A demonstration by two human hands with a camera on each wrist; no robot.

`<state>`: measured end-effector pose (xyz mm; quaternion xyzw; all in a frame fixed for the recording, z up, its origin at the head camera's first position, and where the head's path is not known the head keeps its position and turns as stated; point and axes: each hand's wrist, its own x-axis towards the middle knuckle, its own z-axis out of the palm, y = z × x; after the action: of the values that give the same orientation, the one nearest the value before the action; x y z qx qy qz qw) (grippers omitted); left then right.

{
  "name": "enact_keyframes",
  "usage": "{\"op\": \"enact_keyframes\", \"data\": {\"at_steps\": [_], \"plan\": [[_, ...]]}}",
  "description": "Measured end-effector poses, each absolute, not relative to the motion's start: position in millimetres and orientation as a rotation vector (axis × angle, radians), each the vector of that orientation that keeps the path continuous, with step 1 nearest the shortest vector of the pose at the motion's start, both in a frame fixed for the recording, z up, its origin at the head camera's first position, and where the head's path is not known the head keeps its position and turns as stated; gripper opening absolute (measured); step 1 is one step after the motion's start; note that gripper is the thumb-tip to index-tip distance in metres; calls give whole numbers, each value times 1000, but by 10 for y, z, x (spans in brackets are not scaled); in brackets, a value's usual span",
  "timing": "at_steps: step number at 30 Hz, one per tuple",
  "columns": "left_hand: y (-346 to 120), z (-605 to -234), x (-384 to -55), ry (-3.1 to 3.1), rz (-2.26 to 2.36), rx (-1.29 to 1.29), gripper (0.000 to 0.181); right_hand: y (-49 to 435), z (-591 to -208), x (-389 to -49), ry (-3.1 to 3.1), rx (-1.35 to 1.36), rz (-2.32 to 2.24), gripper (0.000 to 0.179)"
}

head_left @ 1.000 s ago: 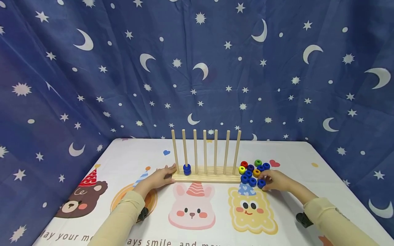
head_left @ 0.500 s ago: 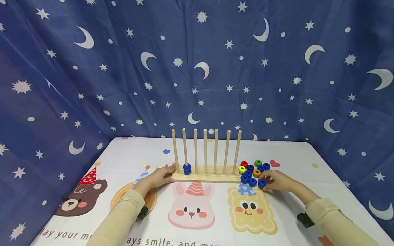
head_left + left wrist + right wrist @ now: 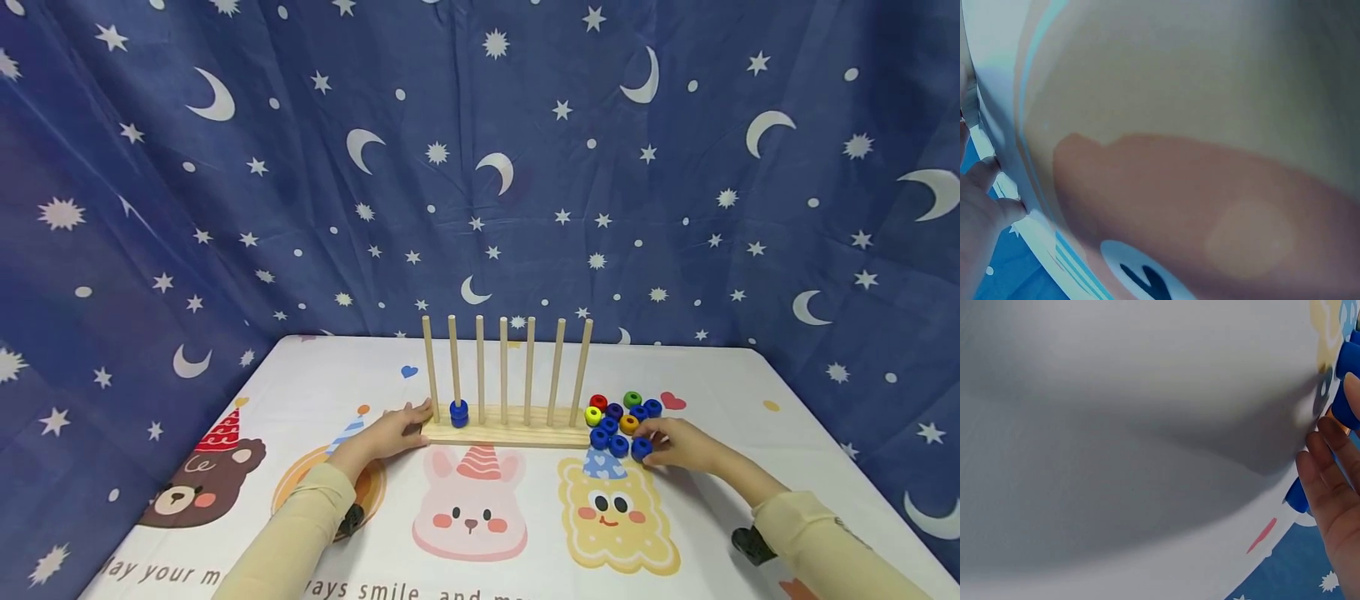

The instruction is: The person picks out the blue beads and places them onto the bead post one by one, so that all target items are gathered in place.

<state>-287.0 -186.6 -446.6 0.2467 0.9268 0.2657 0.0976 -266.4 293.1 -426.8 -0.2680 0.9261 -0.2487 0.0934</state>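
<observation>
A wooden peg stand point(image 3: 517, 435) with a row of upright pegs stands across the table. Two blue beads point(image 3: 459, 413) are stacked low on its second peg from the left. My left hand point(image 3: 388, 433) holds the stand's left end, thumb at the near edge and a finger at the far side. In the left wrist view its other fingers point(image 3: 1013, 210) spread over the tabletop. At the right, my right hand point(image 3: 681, 444) pinches a blue bead point(image 3: 641, 449) between thumb and finger at the front of the bead cluster. The right wrist view shows that hand's remaining fingers extended, without a bead.
Beside the stand's right end lie several loose blue beads point(image 3: 618, 447), plus a red bead point(image 3: 597, 402), a yellow bead point(image 3: 592, 416), a green bead point(image 3: 632, 399) and an orange bead point(image 3: 628, 424). A printed white cloth point(image 3: 540, 508) covers the table; a blue starry curtain point(image 3: 420, 208) hangs behind.
The head view shifts slightly. Both hands stay nearly in place, the left at the stand's end and the right at the blue bead, which barely moves.
</observation>
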Motion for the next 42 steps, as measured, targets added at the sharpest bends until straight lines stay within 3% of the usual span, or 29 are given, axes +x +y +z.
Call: {"op": "enact_keyframes", "data": {"at_steps": [20, 42], "plan": [[-1860, -4497, -2867, 2750, 806, 716, 57, 2864, -4174, -2528, 2866, -769, -607, 38], [-1868, -4501, -2878, 2756, 787, 736, 59, 2732, -4181, -2391, 2920, -888, -763, 36]]}}
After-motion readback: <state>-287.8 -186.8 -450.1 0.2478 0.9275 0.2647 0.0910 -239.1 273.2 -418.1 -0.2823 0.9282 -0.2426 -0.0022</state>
